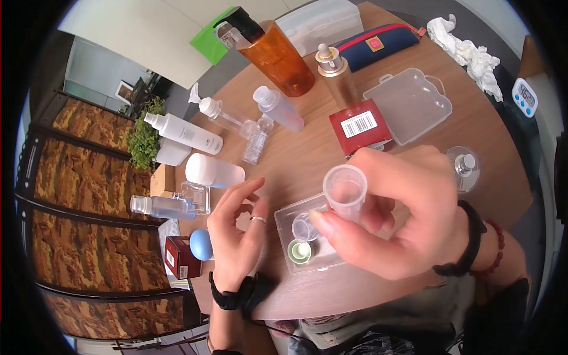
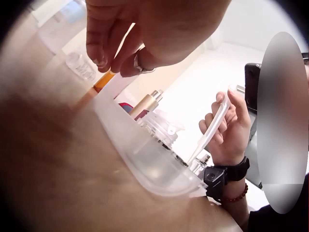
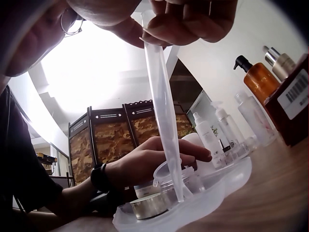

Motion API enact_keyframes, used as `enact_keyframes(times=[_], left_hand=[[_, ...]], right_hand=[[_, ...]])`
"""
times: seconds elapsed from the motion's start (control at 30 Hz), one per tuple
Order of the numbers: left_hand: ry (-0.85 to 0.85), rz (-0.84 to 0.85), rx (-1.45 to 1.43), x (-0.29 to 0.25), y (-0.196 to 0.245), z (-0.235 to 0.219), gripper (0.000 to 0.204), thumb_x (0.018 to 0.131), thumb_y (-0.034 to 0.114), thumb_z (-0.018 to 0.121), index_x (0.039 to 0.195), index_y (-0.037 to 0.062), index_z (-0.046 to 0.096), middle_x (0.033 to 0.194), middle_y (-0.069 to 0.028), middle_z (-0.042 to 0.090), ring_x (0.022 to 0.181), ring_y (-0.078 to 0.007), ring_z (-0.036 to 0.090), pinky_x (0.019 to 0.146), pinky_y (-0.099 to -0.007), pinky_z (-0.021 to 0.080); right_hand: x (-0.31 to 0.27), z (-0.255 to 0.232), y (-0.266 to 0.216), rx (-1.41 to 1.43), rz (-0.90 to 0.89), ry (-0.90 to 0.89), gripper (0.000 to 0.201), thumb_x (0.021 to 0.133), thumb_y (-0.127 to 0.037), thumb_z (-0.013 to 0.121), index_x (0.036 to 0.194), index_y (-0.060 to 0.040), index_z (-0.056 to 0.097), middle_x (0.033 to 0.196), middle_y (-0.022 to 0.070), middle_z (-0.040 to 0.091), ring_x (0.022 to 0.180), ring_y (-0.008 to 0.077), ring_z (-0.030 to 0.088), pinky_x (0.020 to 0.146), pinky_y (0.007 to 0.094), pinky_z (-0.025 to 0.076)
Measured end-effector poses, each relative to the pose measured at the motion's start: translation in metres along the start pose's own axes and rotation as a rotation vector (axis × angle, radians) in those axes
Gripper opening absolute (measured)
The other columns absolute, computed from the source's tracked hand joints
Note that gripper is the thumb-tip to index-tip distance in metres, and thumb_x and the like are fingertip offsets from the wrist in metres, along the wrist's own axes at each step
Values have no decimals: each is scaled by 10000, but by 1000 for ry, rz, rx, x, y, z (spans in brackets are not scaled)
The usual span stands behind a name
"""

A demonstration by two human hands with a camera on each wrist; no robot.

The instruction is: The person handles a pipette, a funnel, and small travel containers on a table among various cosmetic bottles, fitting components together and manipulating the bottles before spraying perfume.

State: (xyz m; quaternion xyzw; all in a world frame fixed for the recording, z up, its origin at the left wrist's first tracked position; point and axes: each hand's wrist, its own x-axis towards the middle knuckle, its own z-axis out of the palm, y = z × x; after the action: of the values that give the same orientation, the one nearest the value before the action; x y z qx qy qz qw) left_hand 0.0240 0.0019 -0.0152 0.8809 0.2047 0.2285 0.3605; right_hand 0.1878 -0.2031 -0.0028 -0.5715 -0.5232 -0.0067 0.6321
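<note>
My right hand [image 1: 402, 207] pinches a long translucent tapered tube [image 1: 345, 190], whose round open end faces up in the head view. In the right wrist view the tube [image 3: 164, 101] slants down, its narrow end low beside a clear jar [image 3: 169, 181]; contact between them is unclear. Below the hand lies a clear shallow tray [image 1: 284, 216] with a small clear jar [image 1: 303, 227] and a green-rimmed round container [image 1: 300, 251]. My left hand [image 1: 236, 228] hovers at the tray's left side, fingers loosely bent, holding nothing visible.
An amber pump bottle [image 1: 281, 59], gold dropper bottle [image 1: 340, 80] and red box [image 1: 361, 127] stand beyond the tray. An empty clear case [image 1: 414, 106] lies to their right. Several clear and white bottles [image 1: 189, 133] and a blue egg-shaped item [image 1: 202, 244] are left.
</note>
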Motion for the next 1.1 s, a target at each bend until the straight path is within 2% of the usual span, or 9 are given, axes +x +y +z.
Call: enact_keyframes(times=[0.13, 0.23, 0.37, 0.47, 0.63, 0.73, 0.8, 1.0, 1.1], left_hand=[[-142, 98, 294, 22, 28, -1, 306, 849, 39, 719, 1152, -8, 704, 974, -151, 691, 709, -186, 614, 612, -309, 490], [-54, 349, 517, 48, 30, 2, 276, 856, 48, 708, 1110, -57, 681, 911, -214, 673, 731, -354, 644, 667, -416, 519], [-76, 190, 599, 74, 21, 14, 274, 871, 52, 679, 1113, -76, 672, 982, -260, 666, 903, -468, 646, 771, -493, 525], [-76, 349, 695, 83, 7, 16, 262, 861, 45, 683, 1092, -78, 675, 960, -264, 666, 894, -463, 649, 767, -490, 528], [-236, 162, 768, 78, 7, 7, 251, 816, 94, 729, 983, -78, 654, 931, -273, 651, 850, -447, 652, 761, -483, 528], [-144, 329, 624, 63, 9, 0, 260, 802, 93, 758, 924, -59, 585, 871, -242, 657, 728, -397, 659, 645, -428, 528], [-110, 5, 461, 52, 30, 2, 287, 837, 62, 759, 1026, -46, 572, 893, -184, 692, 722, -290, 702, 613, -373, 551], [37, -28, -12, 48, 0, 8, 294, 890, 56, 753, 1100, -32, 567, 986, -119, 735, 816, -178, 729, 672, -292, 589], [-17, -1, 69, 51, -7, 7, 306, 880, 72, 774, 1089, -23, 571, 961, -126, 741, 791, -162, 732, 629, -263, 565]], right_hand=[[0, 5, 1, 30, -59, 44, 155, 779, -49, 734, 733, -50, 586, 556, -28, 554, 416, 52, 477, 389, 213, 313], [0, 2, -1, 25, -37, 24, 153, 778, -50, 732, 729, -53, 586, 549, -28, 549, 411, 54, 473, 388, 213, 309], [-1, 0, -1, -21, -34, 0, 152, 769, -48, 736, 730, -55, 589, 534, -28, 540, 403, 56, 466, 389, 212, 304], [0, 0, 0, -23, -82, 32, 150, 769, -51, 740, 736, -54, 594, 522, -30, 529, 398, 57, 460, 388, 218, 301], [1, 8, 0, 23, -98, 87, 157, 762, -67, 760, 747, -59, 605, 517, -25, 522, 398, 58, 453, 388, 229, 301], [0, 6, -1, 18, -95, 114, 155, 756, -66, 770, 756, -54, 615, 534, -16, 545, 405, 67, 465, 391, 233, 316], [1, 4, -2, 41, -103, 76, 153, 753, -69, 777, 761, -46, 625, 556, -8, 573, 415, 75, 487, 395, 233, 333], [5, -5, -5, -102, -60, -25, 116, 683, -54, 760, 722, -44, 651, 571, 17, 597, 432, 134, 534, 411, 261, 371], [6, -13, -12, -124, 35, -113, 105, 653, -54, 747, 705, -42, 657, 576, 39, 605, 441, 174, 559, 431, 273, 398]])
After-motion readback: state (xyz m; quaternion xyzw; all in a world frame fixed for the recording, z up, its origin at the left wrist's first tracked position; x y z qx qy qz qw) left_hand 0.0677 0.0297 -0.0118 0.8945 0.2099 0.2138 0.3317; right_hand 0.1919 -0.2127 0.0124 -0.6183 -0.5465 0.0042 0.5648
